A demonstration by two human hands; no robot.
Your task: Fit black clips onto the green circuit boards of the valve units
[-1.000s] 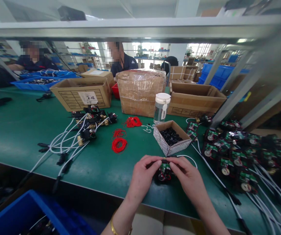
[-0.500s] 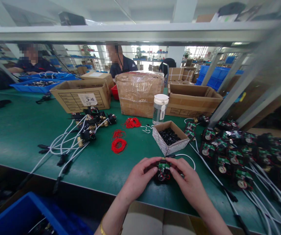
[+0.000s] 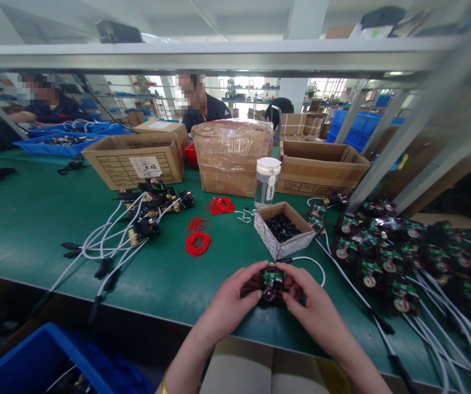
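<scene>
Both my hands grip one small black module [image 3: 272, 284] with a green circuit board on top, just above the green table [image 3: 34, 219]. My left hand [image 3: 231, 303] pinches its left side and my right hand [image 3: 315, 312] pinches its right side. A white cable [image 3: 315, 264] loops from the module toward the right. Right behind it stands a small open cardboard box [image 3: 283, 230] holding black parts.
Several finished modules with white cables [image 3: 387, 257] cover the table at right. Another cabled bunch [image 3: 145, 213] and red wire coils [image 3: 197, 242] lie at left. A clear jar [image 3: 266, 182], cardboard boxes [image 3: 137, 158] and two seated people are behind. A blue bin [image 3: 34, 361] sits below.
My hands have shifted slightly on the module, with the fingers closing lower around its sides. The view has drifted a little; nothing else on the table has moved.
</scene>
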